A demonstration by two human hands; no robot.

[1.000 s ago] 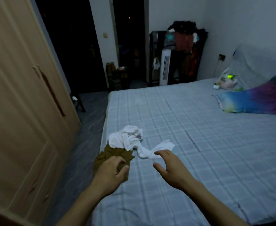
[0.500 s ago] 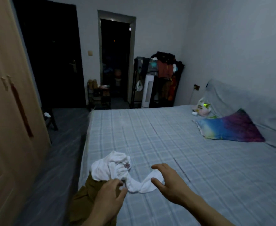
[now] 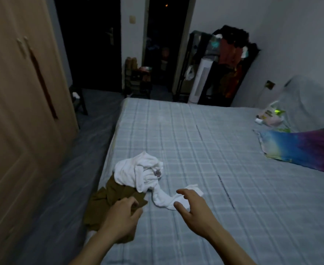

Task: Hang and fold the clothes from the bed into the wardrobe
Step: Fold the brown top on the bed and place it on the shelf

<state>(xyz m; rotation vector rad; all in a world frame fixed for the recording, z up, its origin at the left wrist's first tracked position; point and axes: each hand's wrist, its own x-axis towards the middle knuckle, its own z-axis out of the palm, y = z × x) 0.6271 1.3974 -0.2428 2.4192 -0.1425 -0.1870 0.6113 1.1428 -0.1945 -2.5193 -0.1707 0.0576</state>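
Hands (image 3: 157, 215) over clothes (image 3: 138, 173) (bed (image 3: 214, 150))

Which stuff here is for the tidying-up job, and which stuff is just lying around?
For the job:
- white garment, crumpled on the bed
- olive-brown garment, partly under the white one
- wardrobe, doors closed
- left hand and right hand, reaching for the clothes

Just lying about:
- rainbow-coloured pillow
- plastic bag
- white tower fan
- loaded clothes rack
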